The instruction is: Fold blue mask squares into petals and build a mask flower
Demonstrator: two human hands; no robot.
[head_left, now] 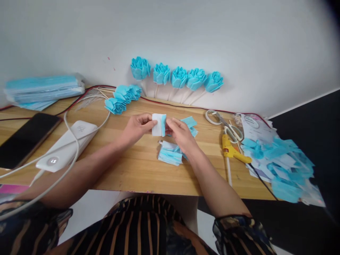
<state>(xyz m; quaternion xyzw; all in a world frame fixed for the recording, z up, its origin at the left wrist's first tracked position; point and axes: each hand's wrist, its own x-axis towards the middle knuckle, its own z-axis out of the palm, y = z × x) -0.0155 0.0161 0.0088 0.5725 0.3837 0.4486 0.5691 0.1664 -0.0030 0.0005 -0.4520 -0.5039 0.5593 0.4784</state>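
Note:
Between both hands, above the middle of the wooden table, is a small piece of face-mask fabric (157, 125), white with a blue strip folded over along its right edge. My left hand (138, 127) pinches its left side between thumb and fingers. At the blue edge, my right hand (180, 132) has its fingers closed on the piece. Just below lie more cut blue mask pieces (170, 154), partly covered by the right hand. Another blue piece (190, 124) shows behind the right hand.
Blue fabric flowers (179, 78) on sticks lean against the wall, and several lie on the table (138, 170). To the left are a mask pack (44, 88), phone (26, 140) and cabled power bank (69, 145). On the right are scissors (228, 127), a yellow glue gun (232, 148) and scraps (287, 159).

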